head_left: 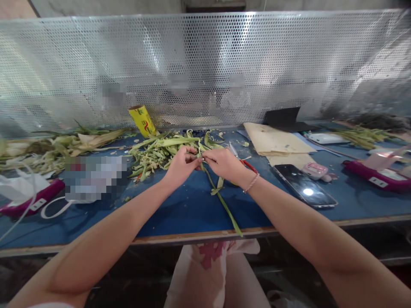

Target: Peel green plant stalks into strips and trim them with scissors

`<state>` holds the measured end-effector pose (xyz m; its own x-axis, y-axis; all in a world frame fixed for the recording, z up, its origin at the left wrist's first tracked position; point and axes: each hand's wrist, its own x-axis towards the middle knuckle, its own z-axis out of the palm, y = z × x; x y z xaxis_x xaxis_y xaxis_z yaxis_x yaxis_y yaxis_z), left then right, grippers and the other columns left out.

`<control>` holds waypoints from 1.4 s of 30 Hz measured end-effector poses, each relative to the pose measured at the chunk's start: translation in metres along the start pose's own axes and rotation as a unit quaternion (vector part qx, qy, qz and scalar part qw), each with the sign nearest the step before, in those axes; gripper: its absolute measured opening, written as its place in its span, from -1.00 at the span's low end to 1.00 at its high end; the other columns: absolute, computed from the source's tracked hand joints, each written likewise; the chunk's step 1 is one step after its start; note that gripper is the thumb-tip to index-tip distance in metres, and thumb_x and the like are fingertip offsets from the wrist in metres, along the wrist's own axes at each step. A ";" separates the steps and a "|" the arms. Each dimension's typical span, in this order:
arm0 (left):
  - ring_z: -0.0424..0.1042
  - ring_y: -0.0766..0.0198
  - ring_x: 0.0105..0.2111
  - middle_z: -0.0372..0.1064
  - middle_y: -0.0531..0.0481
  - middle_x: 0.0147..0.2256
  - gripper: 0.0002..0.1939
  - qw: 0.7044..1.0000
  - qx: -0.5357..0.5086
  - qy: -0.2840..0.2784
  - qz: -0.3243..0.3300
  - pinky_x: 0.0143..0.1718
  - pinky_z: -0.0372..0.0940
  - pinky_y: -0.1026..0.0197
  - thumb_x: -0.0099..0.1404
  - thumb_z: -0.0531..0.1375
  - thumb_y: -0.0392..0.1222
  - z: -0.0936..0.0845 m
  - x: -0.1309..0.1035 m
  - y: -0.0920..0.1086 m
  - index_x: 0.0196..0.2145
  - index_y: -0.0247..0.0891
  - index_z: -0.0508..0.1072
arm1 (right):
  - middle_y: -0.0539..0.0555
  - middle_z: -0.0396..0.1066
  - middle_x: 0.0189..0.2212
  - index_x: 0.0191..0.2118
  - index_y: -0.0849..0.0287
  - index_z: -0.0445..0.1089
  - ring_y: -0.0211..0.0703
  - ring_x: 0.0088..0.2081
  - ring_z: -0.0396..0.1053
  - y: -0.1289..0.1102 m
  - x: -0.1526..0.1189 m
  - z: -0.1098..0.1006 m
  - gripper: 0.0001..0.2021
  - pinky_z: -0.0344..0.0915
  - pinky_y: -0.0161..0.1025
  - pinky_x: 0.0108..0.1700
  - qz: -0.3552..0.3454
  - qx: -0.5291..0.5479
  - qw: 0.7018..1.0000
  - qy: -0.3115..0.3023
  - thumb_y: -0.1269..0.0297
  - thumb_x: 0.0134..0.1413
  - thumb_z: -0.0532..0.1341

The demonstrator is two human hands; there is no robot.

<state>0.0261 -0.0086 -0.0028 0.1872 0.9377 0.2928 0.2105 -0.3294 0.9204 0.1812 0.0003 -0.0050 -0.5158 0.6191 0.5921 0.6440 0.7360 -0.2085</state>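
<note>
A long green plant stem [224, 204] runs from between my hands down to the front edge of the blue table. My left hand [183, 164] pinches its upper end with thumb and fingers. My right hand [223, 162], a braided bracelet at its wrist, is closed on the same stem, fingertips almost touching those of my left hand. Just behind and left of my hands lies a pile of green plant pieces [150, 156]. Something red, partly hidden by my right hand, lies beside it. The exact spot where my fingertips meet is too small to make out.
A perforated metal screen [205, 55] closes off the table's back. A yellow tube [143, 121] leans near it. Brown paper [276, 139], a black phone [305, 186] and a magenta power strip [379, 175] are right; dry husks [64, 147] and another strip [35, 199] left.
</note>
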 end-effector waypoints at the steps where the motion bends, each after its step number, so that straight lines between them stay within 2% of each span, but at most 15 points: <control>1: 0.36 0.38 -0.59 0.28 0.15 -0.62 -0.69 1.000 0.008 0.001 0.005 -0.46 0.27 0.28 -0.04 0.23 -0.16 0.000 0.000 0.000 -0.37 -0.27 0.20 | -0.02 0.16 -0.61 -0.56 0.20 0.16 -0.32 -0.53 0.09 -0.001 0.000 0.000 -0.81 -0.04 -0.36 -0.45 0.003 -0.003 1.000 0.000 0.45 0.01 -0.04; 4: 0.37 0.38 -0.57 0.29 0.12 -0.59 -0.75 0.999 0.022 -0.001 0.023 -0.43 0.28 0.27 -0.02 0.22 -0.17 0.000 -0.001 0.000 -0.39 -0.29 0.26 | -0.02 0.14 -0.61 -0.55 0.20 0.15 -0.31 -0.53 0.08 -0.003 0.000 -0.001 -0.81 -0.04 -0.36 -0.46 0.001 -0.009 1.000 -0.004 0.45 0.02 -0.06; 10: 0.31 0.39 -0.63 0.25 0.13 -0.67 -0.77 0.999 0.036 -0.020 0.033 -0.51 0.23 0.30 -0.03 0.23 -0.13 -0.005 -0.002 0.009 -0.44 -0.30 0.32 | -0.03 0.12 -0.61 -0.54 0.19 0.14 -0.31 -0.52 0.08 -0.003 0.000 -0.005 -0.80 -0.04 -0.37 -0.45 -0.014 0.016 0.999 -0.029 0.42 0.06 -0.06; 16: 0.27 0.42 -0.67 0.24 0.15 -0.70 -0.76 0.998 -0.015 -0.039 0.038 -0.55 0.20 0.31 -0.06 0.25 -0.12 -0.007 0.003 0.004 -0.46 -0.30 0.32 | -0.05 0.14 -0.60 -0.52 0.20 0.18 -0.34 -0.52 0.10 0.003 0.001 -0.004 -0.81 -0.03 -0.40 -0.46 -0.015 0.078 0.996 -0.037 0.42 0.06 -0.06; 21: 0.25 0.42 -0.69 0.22 0.16 -0.71 -0.74 0.998 -0.056 -0.036 0.010 -0.58 0.19 0.31 -0.08 0.27 -0.13 -0.006 0.004 0.001 -0.47 -0.29 0.31 | -0.03 0.23 -0.55 -0.46 0.21 0.25 -0.33 -0.48 0.16 0.006 0.002 -0.004 -0.81 0.02 -0.41 -0.43 -0.004 0.128 0.990 -0.054 0.37 0.08 -0.04; 24: 0.26 0.42 -0.66 0.23 0.15 -0.69 -0.76 0.999 -0.032 -0.032 0.010 -0.54 0.20 0.30 -0.03 0.23 -0.13 -0.006 0.004 0.001 -0.41 -0.29 0.31 | -0.04 0.22 -0.57 -0.47 0.21 0.26 -0.34 -0.50 0.16 0.005 0.002 -0.001 -0.81 0.01 -0.41 -0.44 0.006 0.117 0.993 -0.030 0.36 0.07 -0.03; 28: 0.32 0.39 -0.54 0.30 0.10 -0.58 -0.76 0.998 0.042 -0.005 0.039 -0.43 0.24 0.29 0.01 0.18 -0.17 -0.004 0.004 -0.002 -0.33 -0.29 0.31 | -0.06 0.15 -0.64 -0.54 0.21 0.22 -0.35 -0.58 0.08 0.004 0.001 0.006 -0.81 -0.05 -0.38 -0.48 0.015 0.048 0.999 0.015 0.44 0.02 -0.03; 32: 0.35 0.36 -0.42 0.34 0.04 -0.47 -0.76 0.996 0.061 0.022 0.059 -0.32 0.27 0.26 0.03 0.16 -0.18 -0.001 0.004 -0.005 -0.30 -0.29 0.32 | -0.03 0.20 -0.62 -0.49 0.20 0.26 -0.32 -0.57 0.12 0.005 0.001 0.009 -0.82 -0.05 -0.36 -0.48 0.021 0.018 0.999 0.039 0.41 0.03 -0.03; 36: 0.34 0.36 -0.42 0.31 0.05 -0.47 -0.71 0.993 0.092 0.035 0.071 -0.30 0.27 0.25 -0.01 0.20 -0.14 -0.002 0.003 -0.006 -0.30 -0.29 0.35 | -0.04 0.17 -0.64 -0.49 0.20 0.25 -0.33 -0.58 0.12 0.005 0.001 0.010 -0.82 -0.05 -0.37 -0.49 0.018 0.019 0.999 0.043 0.41 0.03 -0.03; 42: 0.36 0.33 -0.42 0.36 0.02 -0.46 -0.78 0.992 0.105 0.037 0.064 -0.30 0.27 0.22 0.01 0.17 -0.19 -0.004 0.002 -0.005 -0.32 -0.28 0.36 | -0.05 0.14 -0.65 -0.51 0.19 0.21 -0.32 -0.58 0.10 0.003 0.000 0.012 -0.82 -0.04 -0.36 -0.50 0.018 0.027 0.999 0.030 0.42 0.03 -0.04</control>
<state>0.0217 -0.0042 -0.0055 0.1551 0.8898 0.4291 0.3860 -0.4544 0.8028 0.1767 0.0057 -0.0148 -0.4578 0.6291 0.6282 0.6294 0.7284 -0.2707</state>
